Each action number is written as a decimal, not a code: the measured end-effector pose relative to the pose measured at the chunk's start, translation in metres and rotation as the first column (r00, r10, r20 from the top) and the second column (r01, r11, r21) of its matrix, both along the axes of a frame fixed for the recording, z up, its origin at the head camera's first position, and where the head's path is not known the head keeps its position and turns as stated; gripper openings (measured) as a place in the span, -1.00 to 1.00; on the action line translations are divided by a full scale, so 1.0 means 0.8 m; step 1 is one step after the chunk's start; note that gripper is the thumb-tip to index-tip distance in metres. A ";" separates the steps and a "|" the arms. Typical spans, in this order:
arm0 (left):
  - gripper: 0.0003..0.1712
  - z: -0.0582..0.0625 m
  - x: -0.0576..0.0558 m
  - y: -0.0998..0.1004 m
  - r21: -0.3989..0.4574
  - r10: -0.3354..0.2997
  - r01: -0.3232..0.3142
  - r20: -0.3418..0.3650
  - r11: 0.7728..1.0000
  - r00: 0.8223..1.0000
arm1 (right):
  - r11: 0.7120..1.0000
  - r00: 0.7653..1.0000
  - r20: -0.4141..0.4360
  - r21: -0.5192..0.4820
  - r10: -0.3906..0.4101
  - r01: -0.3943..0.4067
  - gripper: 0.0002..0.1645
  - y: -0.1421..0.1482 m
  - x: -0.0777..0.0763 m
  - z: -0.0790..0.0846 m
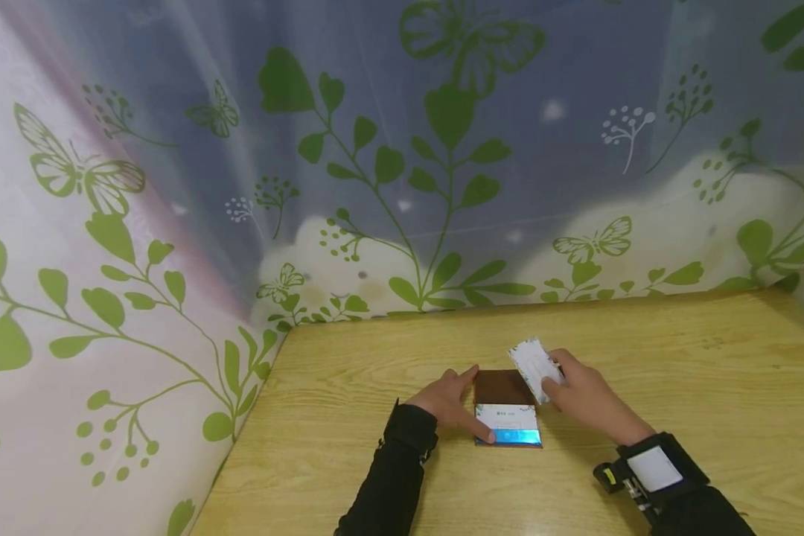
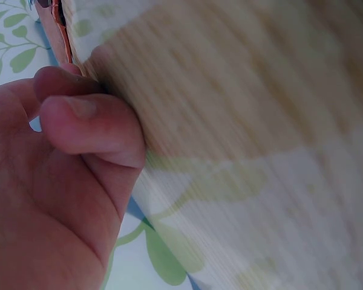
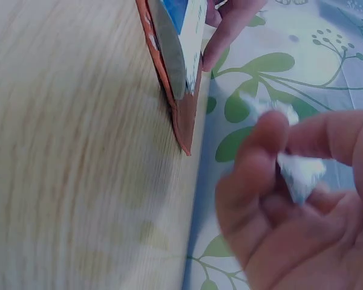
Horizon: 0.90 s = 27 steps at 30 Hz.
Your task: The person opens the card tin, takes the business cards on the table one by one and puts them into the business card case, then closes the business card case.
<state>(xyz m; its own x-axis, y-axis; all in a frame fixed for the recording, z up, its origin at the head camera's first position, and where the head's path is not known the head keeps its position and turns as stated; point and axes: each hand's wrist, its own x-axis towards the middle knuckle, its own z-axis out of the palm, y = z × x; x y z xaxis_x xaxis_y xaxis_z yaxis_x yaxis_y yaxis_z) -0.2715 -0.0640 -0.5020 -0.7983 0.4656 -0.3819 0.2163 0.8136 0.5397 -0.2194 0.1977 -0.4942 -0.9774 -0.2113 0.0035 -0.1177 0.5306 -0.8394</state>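
A flat brown card case [image 1: 502, 385] lies on the wooden table, a white printed card [image 1: 509, 414] and a shiny blue band [image 1: 519, 437] in its lower part. My left hand [image 1: 445, 400] holds the case at its left side, thumb on the blue band and a finger at the upper left corner. In the left wrist view that hand's other fingers [image 2: 97, 130] are curled. My right hand [image 1: 586, 394] pinches a white card with a leafy border [image 1: 533, 366] above the case's upper right corner. The fingers partly hide this card [image 3: 299, 172] in the right wrist view.
The wood-grain table [image 1: 348, 365] spreads around the case on all sides. A curtain [image 1: 348, 186] with green leaves and butterflies hangs along its back and left edges. Each wrist wears a black strap, the right one with a bulky mount [image 1: 653, 469].
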 end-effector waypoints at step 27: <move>0.45 -0.015 -0.011 0.002 0.000 0.038 -0.038 0.008 0.999 0.999 | 0.970 0.970 -0.008 0.011 0.245 -0.244 -0.77 -0.005 0.001 -0.018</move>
